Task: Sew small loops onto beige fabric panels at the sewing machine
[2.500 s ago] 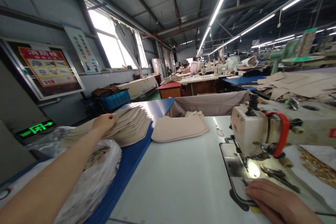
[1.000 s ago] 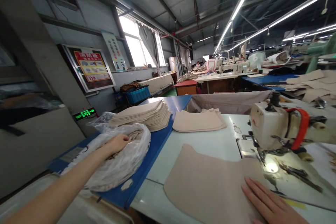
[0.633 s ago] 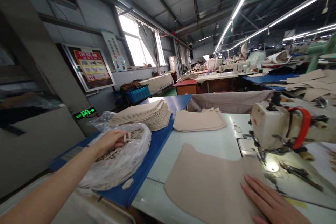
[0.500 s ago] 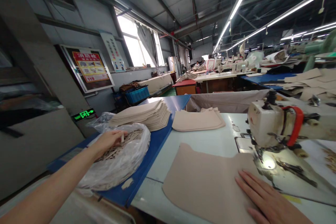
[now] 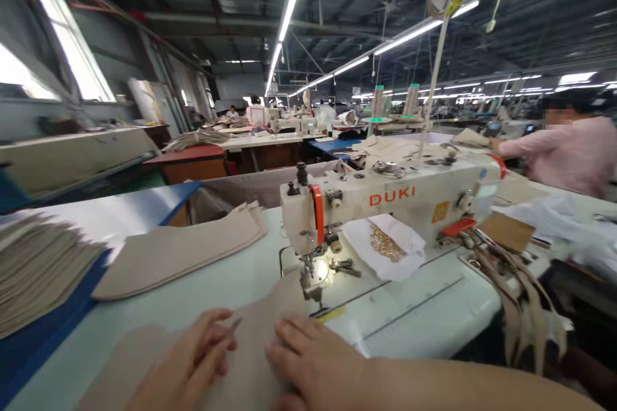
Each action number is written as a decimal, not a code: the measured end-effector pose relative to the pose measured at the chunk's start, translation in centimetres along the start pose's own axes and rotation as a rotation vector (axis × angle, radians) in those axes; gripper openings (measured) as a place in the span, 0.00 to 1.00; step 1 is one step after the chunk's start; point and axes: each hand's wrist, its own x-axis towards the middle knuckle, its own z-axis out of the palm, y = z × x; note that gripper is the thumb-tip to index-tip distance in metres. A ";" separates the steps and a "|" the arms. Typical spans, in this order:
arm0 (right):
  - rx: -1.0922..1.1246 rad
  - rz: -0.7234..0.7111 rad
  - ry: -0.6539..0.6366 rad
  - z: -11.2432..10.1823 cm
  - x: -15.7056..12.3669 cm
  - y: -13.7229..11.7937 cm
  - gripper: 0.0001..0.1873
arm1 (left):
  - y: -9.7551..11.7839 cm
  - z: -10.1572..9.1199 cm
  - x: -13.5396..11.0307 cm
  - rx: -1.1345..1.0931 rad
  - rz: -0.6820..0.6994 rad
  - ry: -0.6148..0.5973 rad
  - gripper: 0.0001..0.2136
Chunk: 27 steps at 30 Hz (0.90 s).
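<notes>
A beige cut fabric piece lies flat on the pale sewing table, its far end reaching the needle of the white DUKI sewing machine. My left hand rests on the piece with fingers pinched on a small thin strip. My right hand lies flat on the fabric just right of it, fingers stretched toward the presser foot.
A stack of beige pieces lies behind on the table, a thicker stack on the blue side table at left. A white bag of gold hardware sits under the machine arm. Beige straps hang off the right edge. A person in pink sits at far right.
My left hand has left the plastic bag of strips and come onto the fabric piece holding a small strip. The view has swung right toward the sewing machine.
</notes>
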 end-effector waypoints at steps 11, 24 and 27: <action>-0.287 0.635 0.295 -11.8 -5.1 13.1 0.12 | 4.9 5.1 4.7 -0.148 -0.091 -0.178 0.23; -0.130 0.877 0.255 -10.6 -2.3 19.0 0.11 | 4.8 5.3 4.7 -0.140 -0.121 -0.196 0.25; -0.014 0.823 0.331 -11.2 -2.7 18.6 0.09 | 5.5 5.2 4.5 -0.173 -0.139 -0.205 0.26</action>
